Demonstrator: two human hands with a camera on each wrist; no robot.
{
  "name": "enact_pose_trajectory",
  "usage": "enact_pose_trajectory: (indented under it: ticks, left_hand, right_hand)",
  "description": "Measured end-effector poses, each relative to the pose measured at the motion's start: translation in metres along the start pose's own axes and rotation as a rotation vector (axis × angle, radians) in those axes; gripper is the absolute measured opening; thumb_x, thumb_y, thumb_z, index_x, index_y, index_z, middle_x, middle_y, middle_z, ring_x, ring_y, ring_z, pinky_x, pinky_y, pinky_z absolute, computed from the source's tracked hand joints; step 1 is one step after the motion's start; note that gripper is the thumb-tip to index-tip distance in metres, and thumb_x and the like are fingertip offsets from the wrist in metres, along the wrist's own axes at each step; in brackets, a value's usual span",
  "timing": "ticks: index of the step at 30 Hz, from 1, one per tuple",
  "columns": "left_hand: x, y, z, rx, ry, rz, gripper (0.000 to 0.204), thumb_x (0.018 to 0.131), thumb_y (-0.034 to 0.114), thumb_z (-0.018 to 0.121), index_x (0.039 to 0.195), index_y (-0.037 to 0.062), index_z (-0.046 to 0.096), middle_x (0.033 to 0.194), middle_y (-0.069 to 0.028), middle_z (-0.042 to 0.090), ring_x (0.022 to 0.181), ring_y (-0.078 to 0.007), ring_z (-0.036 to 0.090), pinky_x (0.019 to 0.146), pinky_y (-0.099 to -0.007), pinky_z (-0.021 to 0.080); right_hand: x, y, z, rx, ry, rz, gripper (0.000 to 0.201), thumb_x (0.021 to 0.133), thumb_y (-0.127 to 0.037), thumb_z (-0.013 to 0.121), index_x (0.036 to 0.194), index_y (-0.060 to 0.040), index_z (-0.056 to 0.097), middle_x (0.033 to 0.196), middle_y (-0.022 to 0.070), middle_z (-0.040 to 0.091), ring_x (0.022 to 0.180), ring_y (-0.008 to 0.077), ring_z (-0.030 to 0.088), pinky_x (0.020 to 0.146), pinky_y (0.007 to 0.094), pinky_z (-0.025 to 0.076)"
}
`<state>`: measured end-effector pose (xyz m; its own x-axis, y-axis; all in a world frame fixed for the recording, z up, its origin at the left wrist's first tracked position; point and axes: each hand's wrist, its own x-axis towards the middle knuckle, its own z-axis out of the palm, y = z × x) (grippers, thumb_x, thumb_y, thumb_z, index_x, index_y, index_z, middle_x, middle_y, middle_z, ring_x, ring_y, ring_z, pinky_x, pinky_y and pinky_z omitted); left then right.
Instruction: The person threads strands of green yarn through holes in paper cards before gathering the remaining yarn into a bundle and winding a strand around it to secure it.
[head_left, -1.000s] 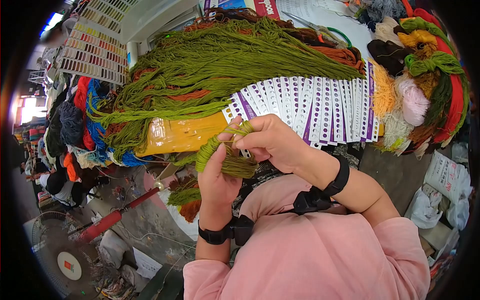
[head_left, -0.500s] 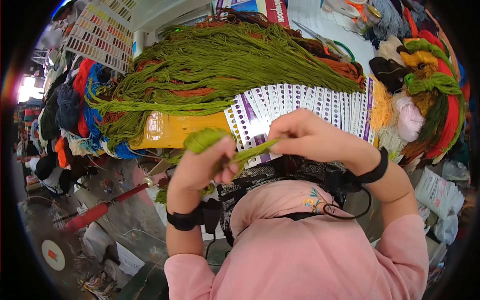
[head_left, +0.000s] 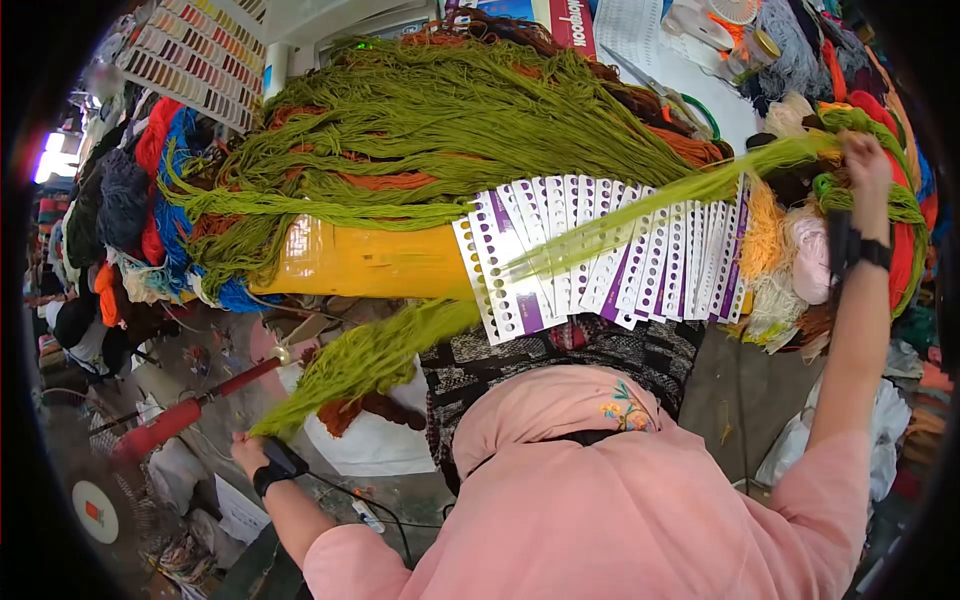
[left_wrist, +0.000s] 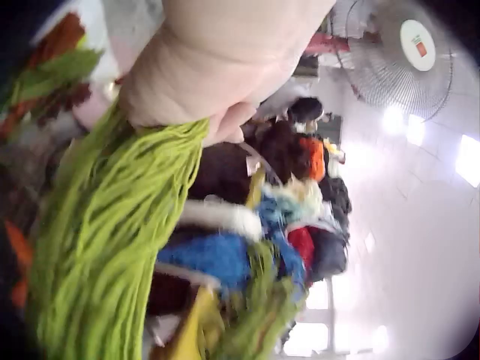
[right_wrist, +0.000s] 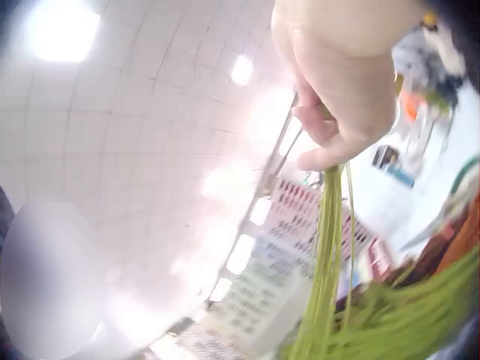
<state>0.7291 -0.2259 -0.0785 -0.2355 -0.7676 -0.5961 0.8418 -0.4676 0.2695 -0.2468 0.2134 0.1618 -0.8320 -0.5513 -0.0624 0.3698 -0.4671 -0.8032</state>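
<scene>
A skein of light green yarn (head_left: 370,360) stretches diagonally across the head view, blurred by motion, with both arms spread wide. My left hand (head_left: 248,455) grips its lower end out to the left; in the left wrist view thick strands (left_wrist: 105,232) hang from the curled fingers. Far to the right, my right hand (head_left: 865,160) holds the other end. Thumb and fingers pinch a thin bunch of green strands (right_wrist: 326,232) in the right wrist view. Midway, the skein passes over a fan of white and purple punched cards (head_left: 600,275).
A broad heap of olive green yarn (head_left: 450,130) covers the table, beside a yellow wrapped surface (head_left: 380,262). Scissors (head_left: 650,85) lie behind it. Coloured skeins (head_left: 810,250) crowd the right end, and more hang at the left. A fan (head_left: 95,505) stands at lower left.
Both hands were close together over the bundled green yarn. They have moved far apart, left hand down and left, right hand up and right, and the yarn is now drawn out long.
</scene>
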Motion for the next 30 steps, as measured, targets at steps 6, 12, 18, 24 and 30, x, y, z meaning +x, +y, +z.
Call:
enact_pose_trajectory:
  ticks: [6,12,18,24,30]
  left_hand:
    - [0.004,-0.177,0.146,0.153,-0.147,-0.360,0.019,0.087,0.011,0.033,0.099,-0.0013,0.042,0.059,0.0021,0.038,0.041,-0.0034,0.032,0.034,-0.0154,0.025]
    - [-0.017,-0.421,0.267,1.041,-0.314,-0.451,0.026,0.082,0.014,0.049,0.101,-0.0033,0.048,0.074,-0.0046,0.054,0.045,-0.0057,0.038,0.042,-0.0176,0.032]
    - [-0.022,-0.482,0.287,1.763,-0.415,-0.310,0.016,0.077,0.019,0.056,0.078,0.0033,0.056,0.064,-0.0025,0.055,0.050,-0.0080,0.047,0.044,-0.0211,0.036]
    - [-0.012,-0.461,0.276,1.613,-0.376,-0.377,0.012,0.077,0.014,0.056,0.082,0.0031,0.058,0.060,0.0003,0.052,0.047,-0.0042,0.042,0.042,-0.0186,0.032]
    - [-0.009,-0.470,0.270,1.285,-0.393,-0.347,0.013,0.077,0.011,0.056,0.085,0.0011,0.055,0.059,0.0004,0.050,0.046,-0.0048,0.041,0.043,-0.0184,0.031]
  right_hand:
    - [-0.020,0.073,0.082,-0.817,-0.118,-0.360,0.018,0.083,-0.011,0.040,0.084,-0.0020,0.056,0.078,0.0044,0.053,0.073,0.0128,0.049,0.066,0.0227,0.040]
    - [-0.105,0.299,0.193,-1.052,-0.329,0.210,0.010,0.064,-0.011,0.063,0.070,-0.0023,0.064,0.066,0.0057,0.061,0.057,0.0124,0.055,0.056,0.0253,0.044]
    - [-0.136,0.367,0.193,-1.296,-0.333,-0.316,0.012,0.059,-0.011,0.058,0.069,-0.0036,0.058,0.068,0.0108,0.051,0.068,0.0291,0.050,0.062,0.0377,0.040]
    - [-0.150,0.366,0.197,-1.383,-0.497,-0.325,0.029,0.059,-0.019,0.061,0.082,-0.0015,0.055,0.081,0.0136,0.050,0.076,0.0307,0.048,0.067,0.0376,0.036]
    - [-0.167,0.358,0.205,-1.403,-0.589,-0.343,0.038,0.059,-0.024,0.061,0.090,-0.0028,0.056,0.092,0.0125,0.048,0.084,0.0289,0.047,0.071,0.0384,0.036]
